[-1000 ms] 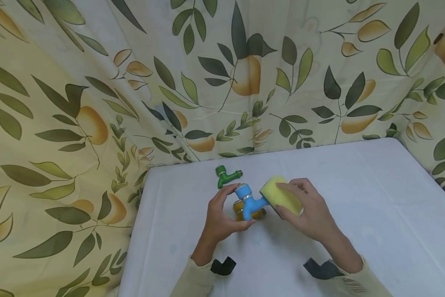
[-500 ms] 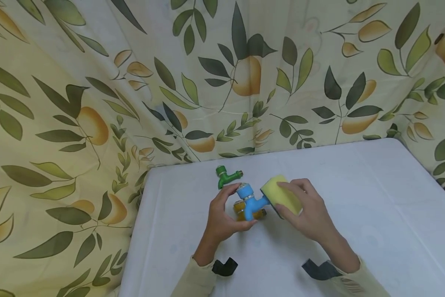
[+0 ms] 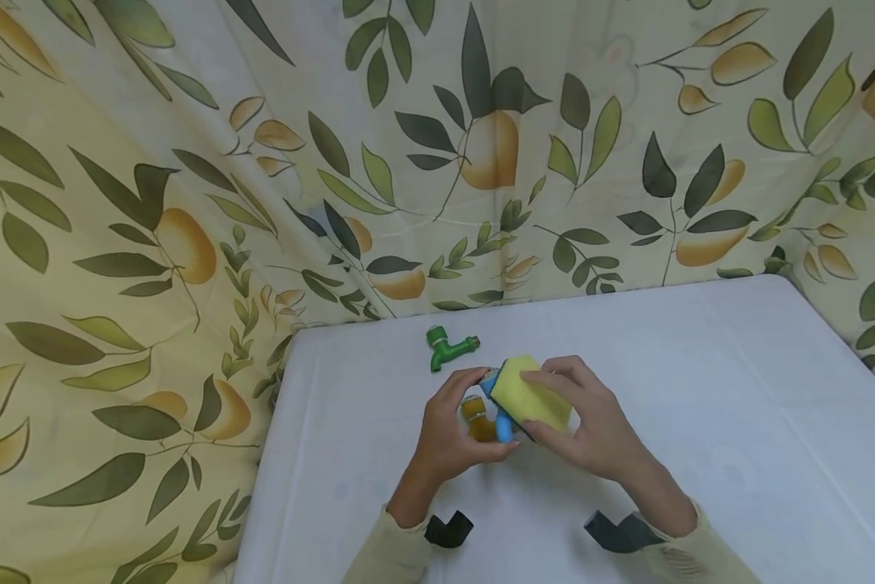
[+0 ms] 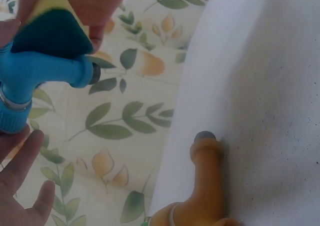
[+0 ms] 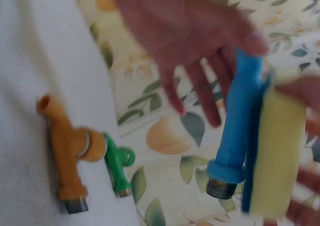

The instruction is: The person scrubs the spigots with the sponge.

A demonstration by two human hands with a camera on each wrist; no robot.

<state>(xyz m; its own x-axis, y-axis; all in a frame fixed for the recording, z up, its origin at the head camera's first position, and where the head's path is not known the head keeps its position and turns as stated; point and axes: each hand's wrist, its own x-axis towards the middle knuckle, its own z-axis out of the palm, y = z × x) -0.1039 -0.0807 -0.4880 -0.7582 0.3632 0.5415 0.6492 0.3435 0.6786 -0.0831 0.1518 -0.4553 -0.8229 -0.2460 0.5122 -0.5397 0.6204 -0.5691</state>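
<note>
Sponge, yellow foam with dark face, pinched in right hand against blue tap. Smooth, rib-capped, metal-threaded, gripped in left hand.

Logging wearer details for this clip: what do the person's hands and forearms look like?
The left hand and right hand are ungloved. Cream sleeves reach the wrists, with a dark angular piece at each inner cuff.
</note>
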